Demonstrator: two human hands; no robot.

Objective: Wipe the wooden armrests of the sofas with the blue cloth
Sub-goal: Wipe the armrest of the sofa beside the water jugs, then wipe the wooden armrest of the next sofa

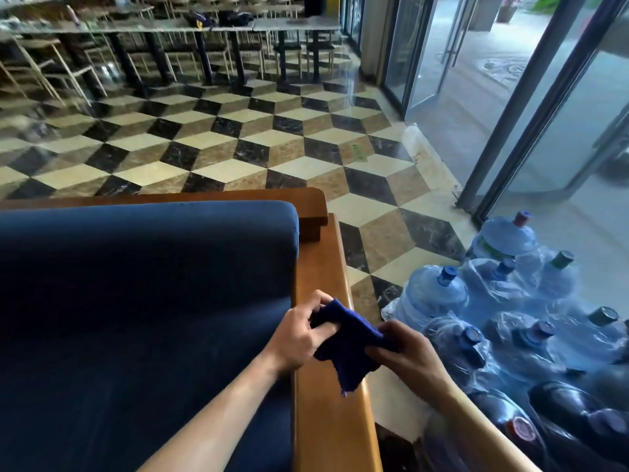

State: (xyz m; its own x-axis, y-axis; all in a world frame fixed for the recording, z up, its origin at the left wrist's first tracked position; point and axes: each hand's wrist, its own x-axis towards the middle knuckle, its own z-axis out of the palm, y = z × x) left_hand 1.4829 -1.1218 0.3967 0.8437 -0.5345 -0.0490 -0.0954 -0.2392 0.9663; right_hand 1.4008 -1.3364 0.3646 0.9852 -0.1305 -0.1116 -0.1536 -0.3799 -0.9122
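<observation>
Blue cloth is bunched between my two hands, above the wooden armrest of the sofa. My left hand pinches its upper edge; my right hand grips the other side. Water jugs crowd the floor just beside the armrest.

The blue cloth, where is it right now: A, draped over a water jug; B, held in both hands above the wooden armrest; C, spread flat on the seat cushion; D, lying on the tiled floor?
B: the blue cloth is gripped by the left hand and the right hand, over the wooden armrest.
</observation>
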